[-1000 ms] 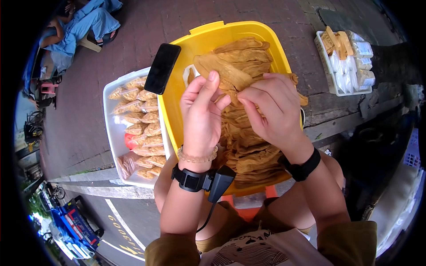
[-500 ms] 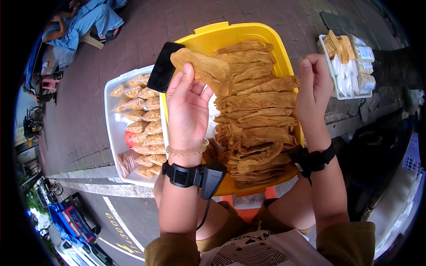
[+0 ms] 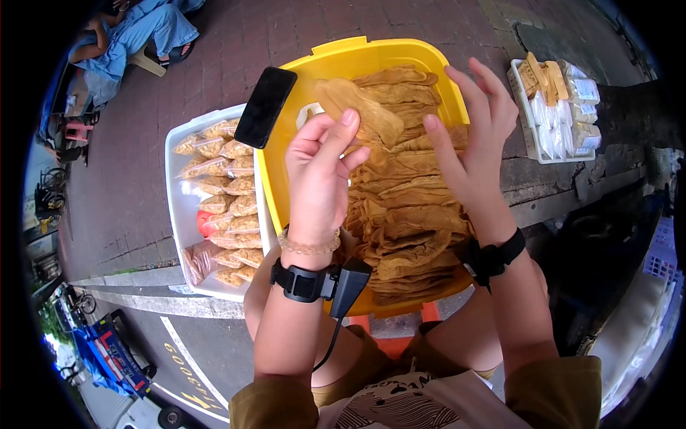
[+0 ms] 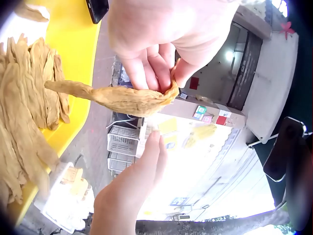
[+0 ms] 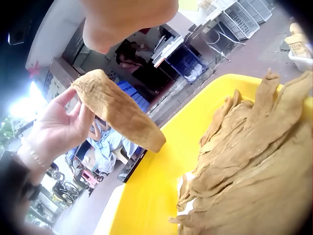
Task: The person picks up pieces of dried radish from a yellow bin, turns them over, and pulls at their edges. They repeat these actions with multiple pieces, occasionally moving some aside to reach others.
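My left hand (image 3: 318, 171) pinches one end of a wrinkled brown strip (image 3: 364, 114), perhaps preserved vegetable, between thumb and fingers. In the left wrist view the strip (image 4: 127, 100) stretches out sideways from the fingertips; the right wrist view shows its broad flat face (image 5: 117, 112). Beneath lies a thick pile of similar strips (image 3: 407, 236) inside a yellow tub (image 3: 386, 46). Over the tub's right side my right hand (image 3: 479, 136) is raised, its fingers spread apart and holding nothing.
A black phone (image 3: 266, 107) leans at the tub's left rim. Left of the tub stands a white bin (image 3: 173, 171) with bagged crumbly food (image 3: 239, 204). A white basket (image 3: 534, 143) with packets is at the right. A seated person (image 3: 153, 32) is at the far left.
Both hands were together at the strip, then parted. The left hand swung left with the strip and came back over the tub. The right hand went right, then returned inward, fingers spreading.
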`<state>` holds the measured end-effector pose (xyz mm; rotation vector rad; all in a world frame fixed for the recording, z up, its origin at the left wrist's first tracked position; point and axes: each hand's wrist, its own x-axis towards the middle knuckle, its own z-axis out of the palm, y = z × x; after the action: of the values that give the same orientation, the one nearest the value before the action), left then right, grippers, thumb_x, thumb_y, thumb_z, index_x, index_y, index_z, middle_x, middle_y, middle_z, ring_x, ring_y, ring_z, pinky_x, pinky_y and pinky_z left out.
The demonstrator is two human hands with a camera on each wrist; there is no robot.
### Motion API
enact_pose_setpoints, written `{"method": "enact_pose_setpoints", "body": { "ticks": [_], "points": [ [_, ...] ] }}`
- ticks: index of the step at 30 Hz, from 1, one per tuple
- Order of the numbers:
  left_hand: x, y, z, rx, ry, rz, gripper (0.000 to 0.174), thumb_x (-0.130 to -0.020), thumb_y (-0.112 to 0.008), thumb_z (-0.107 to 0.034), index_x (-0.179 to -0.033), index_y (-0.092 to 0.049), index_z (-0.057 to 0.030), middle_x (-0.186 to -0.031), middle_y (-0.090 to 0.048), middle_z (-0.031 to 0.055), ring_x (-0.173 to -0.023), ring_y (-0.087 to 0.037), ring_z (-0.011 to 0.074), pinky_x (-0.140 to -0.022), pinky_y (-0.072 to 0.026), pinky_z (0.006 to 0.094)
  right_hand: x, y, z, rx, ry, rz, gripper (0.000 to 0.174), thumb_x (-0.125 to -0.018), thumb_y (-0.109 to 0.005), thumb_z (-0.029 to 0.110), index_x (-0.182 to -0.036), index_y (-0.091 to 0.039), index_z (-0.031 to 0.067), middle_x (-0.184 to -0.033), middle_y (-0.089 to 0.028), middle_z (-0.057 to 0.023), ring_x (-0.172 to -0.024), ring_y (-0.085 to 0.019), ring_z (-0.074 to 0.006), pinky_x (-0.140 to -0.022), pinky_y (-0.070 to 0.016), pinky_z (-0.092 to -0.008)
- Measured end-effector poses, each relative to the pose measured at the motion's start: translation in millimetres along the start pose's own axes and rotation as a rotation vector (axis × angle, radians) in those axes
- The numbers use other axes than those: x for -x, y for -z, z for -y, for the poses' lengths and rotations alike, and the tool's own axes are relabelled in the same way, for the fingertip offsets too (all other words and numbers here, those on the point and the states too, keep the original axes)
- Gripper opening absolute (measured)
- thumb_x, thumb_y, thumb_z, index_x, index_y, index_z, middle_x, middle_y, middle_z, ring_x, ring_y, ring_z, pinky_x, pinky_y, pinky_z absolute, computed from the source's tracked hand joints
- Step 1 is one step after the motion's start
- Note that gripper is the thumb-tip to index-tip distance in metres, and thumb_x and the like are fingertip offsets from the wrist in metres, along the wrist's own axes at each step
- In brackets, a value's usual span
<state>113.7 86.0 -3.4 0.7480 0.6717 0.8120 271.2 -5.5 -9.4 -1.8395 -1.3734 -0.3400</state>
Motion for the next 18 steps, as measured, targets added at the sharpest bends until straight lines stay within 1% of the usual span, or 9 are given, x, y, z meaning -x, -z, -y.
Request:
{"method": "enact_pose_setpoints", "body": {
  "ticks": [1,3,4,6,11,13,15,16,18],
  "points": [
    [0,-1,1,-0.038,0.000,0.000,0.008,-0.088,-0.064,-0.014,-0.085,-0.063,-0.0066,-0.073,-0.059,-0.0049,-0.065,-0.053,0.0013,-0.062,-0.0490,0.0176,5,-2,6,0.001,-0.001,0.001,0.047,-0.080,-0.067,0.026,-0.124,-0.053,0.0125,-0.132,-0.042,-0.0125,-0.112,-0.039,-0.0279,-0.093,-0.0251,-0.0409],
    [0,-2,5,-0.124,-0.047,0.025,0.009,-0.088,-0.064,-0.014,-0.085,-0.063,-0.0058,-0.072,-0.059,-0.0048,-0.065,-0.052,0.0004,-0.062,-0.0456,0.0156,15,-6,15,-0.010,0.172,0.059,0.028,-0.078,-0.068,0.022,-0.105,-0.063,0.0152,-0.109,-0.055,-0.0001,-0.096,-0.048,-0.0188,-0.084,-0.0277,-0.0360],
    [0,-3,6,-0.210,-0.097,0.049,0.009,-0.088,-0.064,-0.013,-0.084,-0.063,-0.0051,-0.071,-0.059,-0.0048,-0.064,-0.051,-0.0006,-0.061,-0.0423,0.0136,16,-7,19,-0.009,0.172,0.058,0.028,-0.078,-0.068,0.022,-0.105,-0.063,0.0152,-0.109,-0.055,-0.0001,-0.096,-0.048,-0.0188,-0.084,-0.0277,-0.0360],
    [0,-5,7,-0.251,-0.111,0.058,0.010,-0.088,-0.064,-0.013,-0.082,-0.062,-0.0046,-0.071,-0.059,-0.0049,-0.064,-0.049,-0.0013,-0.060,-0.0391,0.0129,17,-10,24,-0.018,0.189,-0.017,0.019,-0.076,-0.069,0.018,-0.095,-0.066,0.0172,-0.095,-0.057,0.0060,-0.083,-0.050,-0.0139,-0.078,-0.0273,-0.0341],
    [3,-4,22,-0.319,-0.153,0.044,0.018,-0.088,-0.065,-0.011,-0.073,-0.055,-0.0048,-0.070,-0.059,-0.0057,-0.062,-0.045,-0.0032,-0.056,-0.0331,0.0133,19,-7,24,0.019,0.188,0.003,0.014,-0.076,-0.068,0.015,-0.089,-0.065,0.0151,-0.091,-0.056,0.0039,-0.082,-0.050,-0.0150,-0.079,-0.0285,-0.0336],
    [2,-3,25,-0.328,-0.141,0.048,0.018,-0.088,-0.065,-0.011,-0.073,-0.055,-0.0049,-0.070,-0.059,-0.0052,-0.061,-0.046,-0.0025,-0.057,-0.0349,0.0134,18,-8,25,-0.004,0.153,0.018,0.011,-0.076,-0.068,0.013,-0.087,-0.064,0.0137,-0.089,-0.055,0.0025,-0.081,-0.050,-0.0158,-0.078,-0.0298,-0.0336],
    [0,-5,26,-0.338,-0.128,0.052,0.018,-0.088,-0.065,-0.011,-0.074,-0.055,-0.0050,-0.070,-0.060,-0.0046,-0.061,-0.047,-0.0019,-0.058,-0.0368,0.0134,14,-12,25,-0.165,-0.030,0.011,0.008,-0.077,-0.066,0.008,-0.084,-0.062,0.0102,-0.084,-0.053,-0.0024,-0.078,-0.050,-0.0199,-0.074,-0.0354,-0.0326],
    [0,-7,27,-0.291,-0.104,0.041,0.017,-0.088,-0.065,-0.011,-0.074,-0.055,-0.0052,-0.070,-0.060,-0.0040,-0.062,-0.049,-0.0009,-0.060,-0.0400,0.0144,14,-14,24,-0.165,-0.030,0.010,0.008,-0.077,-0.066,0.008,-0.084,-0.062,0.0102,-0.084,-0.053,-0.0024,-0.078,-0.050,-0.0199,-0.074,-0.0354,-0.0326],
    [0,-10,28,-0.245,-0.080,0.033,0.017,-0.088,-0.065,-0.011,-0.075,-0.056,-0.0054,-0.070,-0.060,-0.0033,-0.062,-0.050,0.0002,-0.062,-0.0432,0.0154,15,-17,22,-0.412,-0.211,0.007,0.004,-0.081,-0.063,0.006,-0.084,-0.061,0.0074,-0.082,-0.050,-0.0045,-0.075,-0.050,-0.0183,-0.070,-0.0399,-0.0294]
  ]
}}
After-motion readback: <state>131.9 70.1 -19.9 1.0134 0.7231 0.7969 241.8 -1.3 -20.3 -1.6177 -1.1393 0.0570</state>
